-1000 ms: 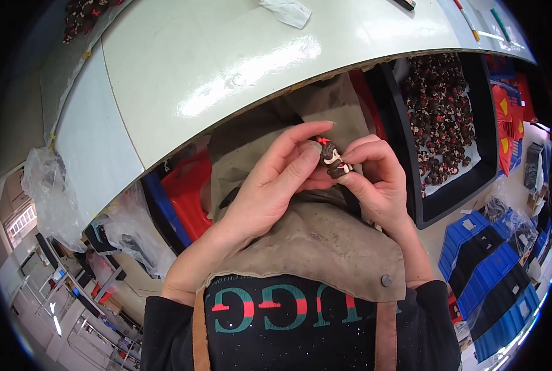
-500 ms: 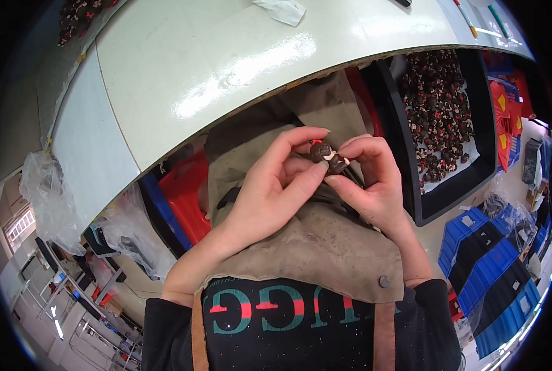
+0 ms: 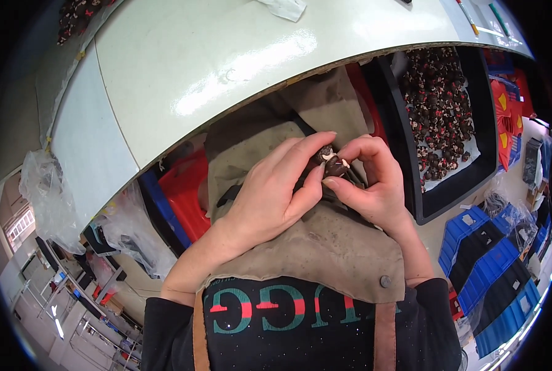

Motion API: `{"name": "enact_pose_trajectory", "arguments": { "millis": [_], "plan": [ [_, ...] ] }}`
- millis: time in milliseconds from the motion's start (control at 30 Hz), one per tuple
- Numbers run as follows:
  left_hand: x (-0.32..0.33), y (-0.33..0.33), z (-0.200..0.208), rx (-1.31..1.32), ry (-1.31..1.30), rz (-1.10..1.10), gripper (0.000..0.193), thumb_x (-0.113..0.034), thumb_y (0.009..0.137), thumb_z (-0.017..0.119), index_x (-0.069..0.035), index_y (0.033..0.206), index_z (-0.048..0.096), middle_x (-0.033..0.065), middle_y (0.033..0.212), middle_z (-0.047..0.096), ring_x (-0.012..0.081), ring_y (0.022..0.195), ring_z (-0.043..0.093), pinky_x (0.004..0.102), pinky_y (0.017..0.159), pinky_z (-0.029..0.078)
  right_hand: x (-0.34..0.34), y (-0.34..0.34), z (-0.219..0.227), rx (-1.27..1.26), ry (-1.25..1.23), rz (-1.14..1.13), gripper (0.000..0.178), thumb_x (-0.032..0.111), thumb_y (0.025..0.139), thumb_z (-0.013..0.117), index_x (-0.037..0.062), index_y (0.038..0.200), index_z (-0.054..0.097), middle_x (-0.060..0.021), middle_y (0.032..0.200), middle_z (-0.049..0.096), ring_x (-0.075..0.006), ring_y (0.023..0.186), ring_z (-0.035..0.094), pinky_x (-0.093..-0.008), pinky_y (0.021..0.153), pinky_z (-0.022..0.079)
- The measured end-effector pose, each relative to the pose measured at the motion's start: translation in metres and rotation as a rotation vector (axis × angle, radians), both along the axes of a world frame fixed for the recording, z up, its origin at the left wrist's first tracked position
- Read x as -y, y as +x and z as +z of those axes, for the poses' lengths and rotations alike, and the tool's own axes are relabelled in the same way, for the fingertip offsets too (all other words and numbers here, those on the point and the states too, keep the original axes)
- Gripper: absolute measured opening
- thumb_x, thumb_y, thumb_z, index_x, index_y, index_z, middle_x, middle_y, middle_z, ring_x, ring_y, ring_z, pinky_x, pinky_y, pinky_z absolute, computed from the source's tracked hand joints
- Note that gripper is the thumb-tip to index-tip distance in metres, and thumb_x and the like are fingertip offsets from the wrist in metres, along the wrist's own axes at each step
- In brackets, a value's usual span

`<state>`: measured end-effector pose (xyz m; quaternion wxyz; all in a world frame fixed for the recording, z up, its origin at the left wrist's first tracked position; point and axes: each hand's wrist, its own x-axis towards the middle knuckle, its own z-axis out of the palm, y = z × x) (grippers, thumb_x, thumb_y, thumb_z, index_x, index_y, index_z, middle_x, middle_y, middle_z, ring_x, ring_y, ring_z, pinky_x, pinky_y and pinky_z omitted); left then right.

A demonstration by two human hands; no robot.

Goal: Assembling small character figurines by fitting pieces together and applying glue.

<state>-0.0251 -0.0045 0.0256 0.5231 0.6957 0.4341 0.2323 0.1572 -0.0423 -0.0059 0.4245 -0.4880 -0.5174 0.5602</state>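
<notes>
A small dark-brown figurine [image 3: 335, 167] with cream-coloured parts is held between my two hands above my apron-covered lap. My left hand [image 3: 276, 185] grips its upper part between thumb and fingers, with the back of the hand turned up. From the other side, the thumb and forefinger of my right hand [image 3: 375, 180] close around its lower end. My fingers cover much of the figurine. Beneath both hands lies the brown apron [image 3: 325, 247], which has dark stains on it.
A pale tabletop [image 3: 183, 80] curves ahead, with a white scrap [image 3: 283, 8] on it. To the right, a black tray [image 3: 419, 204] holds many similar dark pieces. Blue and black bins [image 3: 487, 260] stand farther right. Clear plastic bags [image 3: 50, 198] hang at the left.
My left hand has rolled over, so its back shows more and its fingers cover the figurine's top, including the red bit seen earlier. My right hand has barely moved.
</notes>
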Motion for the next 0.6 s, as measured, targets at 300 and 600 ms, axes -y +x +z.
{"name": "enact_pose_trajectory", "arguments": {
  "millis": [300,600],
  "plan": [
    [0.0,-0.001,0.003,-0.008,-0.056,-0.016,0.039,-0.002,0.086,0.049,-0.001,0.125,0.051,0.0127,0.103,0.058,0.0228,0.093,0.06,0.0309,0.083,0.047,0.002,-0.002,-0.002,-0.015,0.007,-0.013,0.039,-0.003,0.073,0.072,0.0018,0.102,0.048,-0.005,0.096,0.052,-0.0108,0.088,0.053,-0.0239,0.081,0.042],
    [0.004,0.002,-0.008,0.564,-0.678,0.129,0.052,-0.007,0.095,0.05,-0.004,0.143,0.03,0.0085,0.12,0.052,0.014,0.11,0.052,0.0266,0.094,0.043,-0.01,0.01,0.011,0.245,0.269,0.05,0.043,0.001,0.065,0.079,0.003,0.101,0.055,-0.0102,0.103,0.055,-0.0195,0.09,0.055,-0.0291,0.076,0.046]
  ]
}}
